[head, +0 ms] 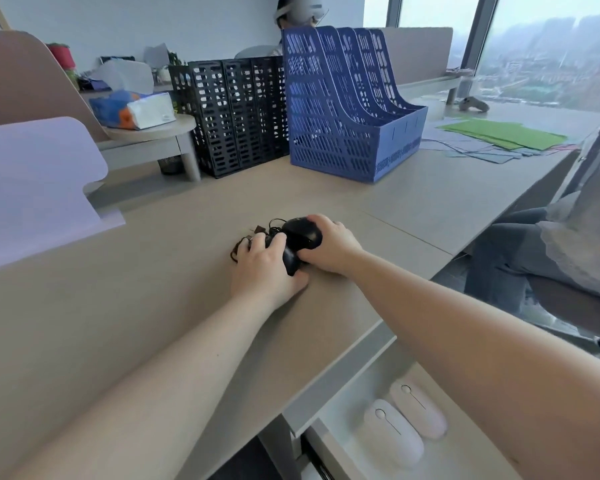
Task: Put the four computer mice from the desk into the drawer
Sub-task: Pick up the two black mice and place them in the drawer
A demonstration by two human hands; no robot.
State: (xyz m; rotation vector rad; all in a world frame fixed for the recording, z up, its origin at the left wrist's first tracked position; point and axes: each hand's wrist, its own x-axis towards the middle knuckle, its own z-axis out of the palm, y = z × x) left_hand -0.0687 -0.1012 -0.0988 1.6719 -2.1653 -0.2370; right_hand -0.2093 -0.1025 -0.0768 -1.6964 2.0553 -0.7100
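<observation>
Progress: two of the four mice look to be put away, so you seem to be about halfway; two black ones remain on the desk (118,323).
Drawer: the drawer (329,441) stands open at the lower right of the frame, under the desk edge. In it lie two pale mice side by side, the nearer pale mouse (392,433) and the farther pale mouse (418,408), close together, perhaps touching.
Left to do: the upper black mouse (300,233) and the lower black mouse (290,259) sit at the middle of the frame, pressed against each other, with their black cables (257,233) bunched just left of them.
Your left hand: your left hand (264,268) is curled over the lower black mouse and the cable bundle, fingers bent down onto them; it seems to be gathering them, but you cannot tell if it has lifted anything.
Your right hand: your right hand (329,244) is closed around the upper black mouse from the right side, gripping it on the desk.
Other containers: the black file rack (236,112) and the blue file rack (347,109) in the upper middle look empty.
Next, as a judgement: carry both black mice, cables included, down to the drawer's free space.
</observation>
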